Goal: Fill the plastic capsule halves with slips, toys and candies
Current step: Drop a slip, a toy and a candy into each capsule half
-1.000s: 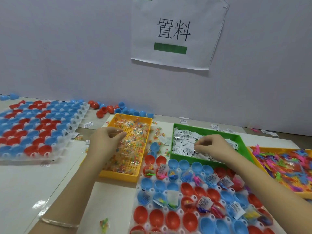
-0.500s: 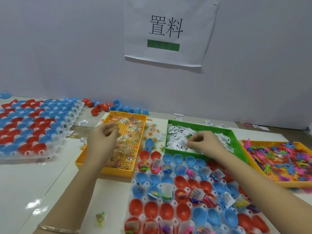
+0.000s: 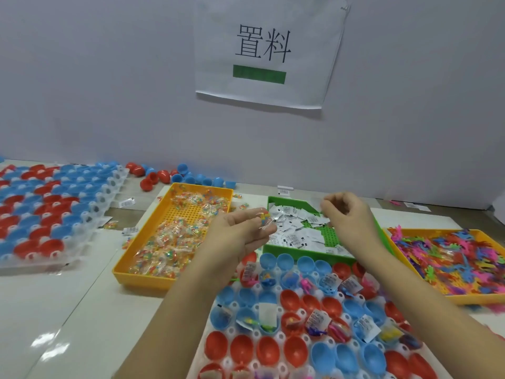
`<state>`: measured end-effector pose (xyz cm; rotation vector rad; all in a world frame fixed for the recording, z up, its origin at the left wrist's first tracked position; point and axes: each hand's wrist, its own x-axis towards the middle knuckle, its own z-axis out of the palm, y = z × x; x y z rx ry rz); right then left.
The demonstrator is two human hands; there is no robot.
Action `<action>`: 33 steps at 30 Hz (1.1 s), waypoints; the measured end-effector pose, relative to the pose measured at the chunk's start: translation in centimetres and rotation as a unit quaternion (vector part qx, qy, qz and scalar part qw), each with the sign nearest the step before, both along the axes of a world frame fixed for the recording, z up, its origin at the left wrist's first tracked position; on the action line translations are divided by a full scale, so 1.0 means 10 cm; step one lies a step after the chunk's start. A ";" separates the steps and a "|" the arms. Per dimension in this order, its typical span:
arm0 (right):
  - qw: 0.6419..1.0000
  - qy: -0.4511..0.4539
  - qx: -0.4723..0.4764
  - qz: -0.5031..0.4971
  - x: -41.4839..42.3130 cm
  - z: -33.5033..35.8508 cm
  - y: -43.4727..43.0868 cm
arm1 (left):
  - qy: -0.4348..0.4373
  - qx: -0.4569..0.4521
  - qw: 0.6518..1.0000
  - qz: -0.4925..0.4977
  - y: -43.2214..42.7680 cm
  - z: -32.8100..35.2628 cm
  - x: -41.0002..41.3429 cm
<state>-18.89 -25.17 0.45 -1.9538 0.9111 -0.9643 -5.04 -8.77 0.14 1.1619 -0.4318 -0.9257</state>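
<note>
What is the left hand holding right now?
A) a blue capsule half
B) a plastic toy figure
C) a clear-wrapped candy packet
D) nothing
C: the left hand pinches a clear candy packet with coloured sweets inside at its fingertips, raised by the near-left corner of the green tray.

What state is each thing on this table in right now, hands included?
Left hand, holds a candy packet.
Right hand, pinches what seems a pale slip, blurred.
Candy tray, partly full.
Green tray, holds slips, base partly bare.
Toy tray, heaped.
Capsule halves, some filled, others empty.
</note>
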 end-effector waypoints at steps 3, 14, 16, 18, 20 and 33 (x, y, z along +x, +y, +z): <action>0.994 -0.073 0.030 0.079 0.00 0.12 0.29 | 0.058 -0.017 0.998 -0.015 -0.05 0.03 0.03; 0.986 0.007 -0.044 0.159 0.07 0.22 0.54 | 0.029 0.001 0.997 -0.075 -0.03 0.10 -0.10; 0.988 0.010 -0.036 0.153 0.08 0.21 0.53 | 0.047 -0.006 0.997 -0.061 -0.05 0.10 -0.16; 0.988 -0.002 0.001 0.155 0.07 0.21 0.52 | 0.071 -0.012 0.997 -0.040 -0.06 0.09 -0.19; 0.985 -0.017 0.052 0.166 0.05 0.22 0.48 | 0.077 -0.014 0.996 -0.035 -0.07 0.09 -0.20; 0.973 -0.011 0.165 0.162 -0.03 0.29 0.41 | 0.073 -0.017 0.996 -0.052 -0.09 0.08 -0.28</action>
